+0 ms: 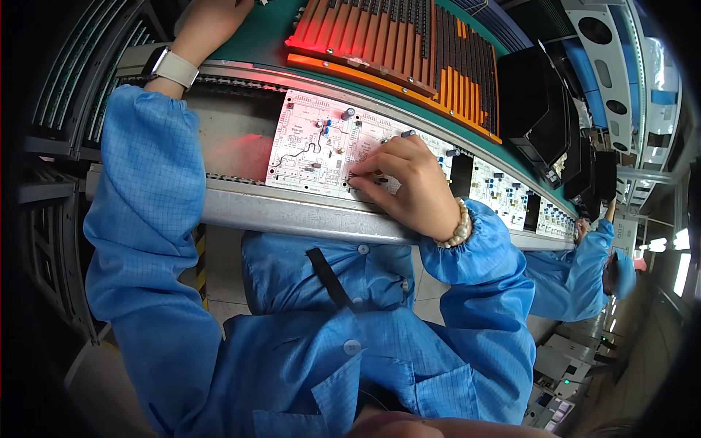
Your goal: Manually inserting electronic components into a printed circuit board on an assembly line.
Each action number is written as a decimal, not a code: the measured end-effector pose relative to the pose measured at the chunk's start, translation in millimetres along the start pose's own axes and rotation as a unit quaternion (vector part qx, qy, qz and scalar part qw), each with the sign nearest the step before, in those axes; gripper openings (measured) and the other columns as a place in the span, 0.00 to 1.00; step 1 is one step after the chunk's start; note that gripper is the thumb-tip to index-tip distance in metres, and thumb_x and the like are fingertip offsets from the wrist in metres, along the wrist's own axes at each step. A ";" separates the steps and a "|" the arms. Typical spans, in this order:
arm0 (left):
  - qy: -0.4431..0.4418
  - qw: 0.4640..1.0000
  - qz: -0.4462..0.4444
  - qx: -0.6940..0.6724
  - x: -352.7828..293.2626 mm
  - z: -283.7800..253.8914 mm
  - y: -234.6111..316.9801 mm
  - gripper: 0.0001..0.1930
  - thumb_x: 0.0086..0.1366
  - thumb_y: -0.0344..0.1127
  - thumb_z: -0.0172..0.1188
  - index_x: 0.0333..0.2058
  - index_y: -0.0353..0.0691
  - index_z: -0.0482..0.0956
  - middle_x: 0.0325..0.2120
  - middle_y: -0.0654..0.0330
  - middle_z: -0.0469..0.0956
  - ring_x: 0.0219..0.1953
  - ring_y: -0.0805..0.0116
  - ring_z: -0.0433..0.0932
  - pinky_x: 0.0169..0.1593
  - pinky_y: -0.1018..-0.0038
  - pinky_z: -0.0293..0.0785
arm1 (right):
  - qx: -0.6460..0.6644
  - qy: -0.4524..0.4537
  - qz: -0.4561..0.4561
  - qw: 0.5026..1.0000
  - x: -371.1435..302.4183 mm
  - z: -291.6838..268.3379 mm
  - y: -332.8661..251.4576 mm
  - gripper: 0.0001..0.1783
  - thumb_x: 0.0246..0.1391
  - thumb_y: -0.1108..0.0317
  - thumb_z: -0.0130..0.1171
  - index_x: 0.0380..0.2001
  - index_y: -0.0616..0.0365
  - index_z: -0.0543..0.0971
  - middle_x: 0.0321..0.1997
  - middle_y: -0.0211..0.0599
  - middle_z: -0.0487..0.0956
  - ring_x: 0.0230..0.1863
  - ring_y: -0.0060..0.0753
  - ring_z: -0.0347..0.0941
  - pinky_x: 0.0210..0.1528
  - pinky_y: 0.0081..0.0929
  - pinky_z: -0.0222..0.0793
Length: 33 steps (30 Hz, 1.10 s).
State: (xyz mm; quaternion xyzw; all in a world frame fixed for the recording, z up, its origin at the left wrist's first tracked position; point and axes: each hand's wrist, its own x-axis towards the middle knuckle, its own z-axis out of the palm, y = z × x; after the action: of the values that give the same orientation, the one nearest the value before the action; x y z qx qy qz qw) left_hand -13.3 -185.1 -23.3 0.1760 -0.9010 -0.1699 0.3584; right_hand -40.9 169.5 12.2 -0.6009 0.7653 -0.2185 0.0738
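A white circuit board (307,142) lies on the conveyor rails in front of me, carrying capacitors and other small parts. My right hand (412,179) is over its right half, thumb and fingers pinched together low at the board's surface. Whatever sits between those fingertips is too small to make out. My left hand (212,29) reaches to the far left, over the green surface (255,36) beyond the rail. Its fingers are mostly cut off by the upper edge of the picture, so their hold is hidden.
An orange rack of dark, narrow component rows (380,44) stands beyond the conveyor. The metal front rail (292,215) runs between me and the board. More populated boards (500,193) sit farther right, where a co-worker in blue (569,277) reaches to the line. Black bins (537,109) stand behind.
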 end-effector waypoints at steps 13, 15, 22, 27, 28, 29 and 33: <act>0.020 0.999 0.032 0.024 -0.7 -1.9 7.5 0.10 0.67 0.36 0.55 0.38 0.34 0.78 0.34 0.44 0.80 0.41 0.41 0.78 0.45 0.53 0.74 | -0.070 -0.004 0.018 0.997 4.0 -3.6 -12.5 0.06 0.47 0.68 0.71 0.27 0.56 0.83 0.27 0.34 0.81 0.32 0.39 0.76 0.41 0.34 0.65; -0.016 0.998 0.002 0.064 1.2 -4.2 11.9 0.11 0.68 0.37 0.55 0.36 0.35 0.79 0.34 0.44 0.80 0.40 0.42 0.79 0.45 0.54 0.74 | -0.090 -0.005 0.019 0.996 2.7 -4.1 -14.5 0.06 0.47 0.67 0.71 0.26 0.56 0.83 0.26 0.34 0.81 0.31 0.39 0.76 0.41 0.34 0.65; 0.013 0.998 0.031 0.053 0.7 21.4 -26.7 0.11 0.68 0.38 0.56 0.34 0.36 0.80 0.33 0.46 0.80 0.40 0.45 0.79 0.46 0.56 0.74 | -0.114 -0.017 0.026 0.993 6.2 -2.6 -21.1 0.07 0.48 0.68 0.71 0.24 0.56 0.82 0.26 0.35 0.81 0.31 0.39 0.76 0.42 0.33 0.66; 0.008 0.998 0.033 0.045 1.6 18.3 -21.1 0.10 0.68 0.37 0.55 0.34 0.36 0.80 0.34 0.48 0.81 0.41 0.47 0.79 0.46 0.58 0.75 | -0.158 -0.012 -0.011 0.987 1.7 0.5 -20.9 0.06 0.48 0.69 0.70 0.26 0.56 0.81 0.28 0.34 0.81 0.32 0.38 0.77 0.43 0.34 0.67; 0.008 0.998 0.033 0.045 1.0 15.7 -16.6 0.10 0.68 0.37 0.55 0.34 0.36 0.80 0.34 0.48 0.81 0.41 0.47 0.79 0.46 0.58 0.75 | -0.176 -0.026 -0.013 0.984 0.0 -0.4 -21.6 0.06 0.47 0.70 0.69 0.27 0.56 0.81 0.30 0.34 0.81 0.33 0.37 0.77 0.43 0.34 0.67; 0.009 0.999 0.036 0.025 -0.6 13.2 -11.2 0.10 0.68 0.37 0.55 0.35 0.36 0.80 0.35 0.48 0.81 0.41 0.47 0.79 0.46 0.58 0.75 | -0.194 -0.040 -0.016 0.980 -1.3 -1.6 -21.5 0.07 0.46 0.70 0.69 0.29 0.57 0.82 0.31 0.34 0.81 0.34 0.37 0.77 0.44 0.34 0.67; 0.016 0.999 0.048 -0.001 -2.9 7.9 -3.6 0.09 0.67 0.36 0.56 0.34 0.37 0.80 0.34 0.49 0.81 0.41 0.47 0.79 0.46 0.58 0.75 | -0.204 -0.068 -0.042 0.976 -2.5 -8.0 -11.3 0.10 0.45 0.72 0.68 0.34 0.57 0.83 0.35 0.34 0.82 0.36 0.35 0.78 0.45 0.33 0.68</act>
State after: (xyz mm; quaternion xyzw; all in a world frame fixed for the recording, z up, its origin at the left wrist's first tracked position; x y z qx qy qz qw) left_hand -16.1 -185.6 -32.0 0.1349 -0.9025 -0.1504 0.3805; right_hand -33.3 171.8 23.8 -0.6483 0.7611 -0.0193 -0.0079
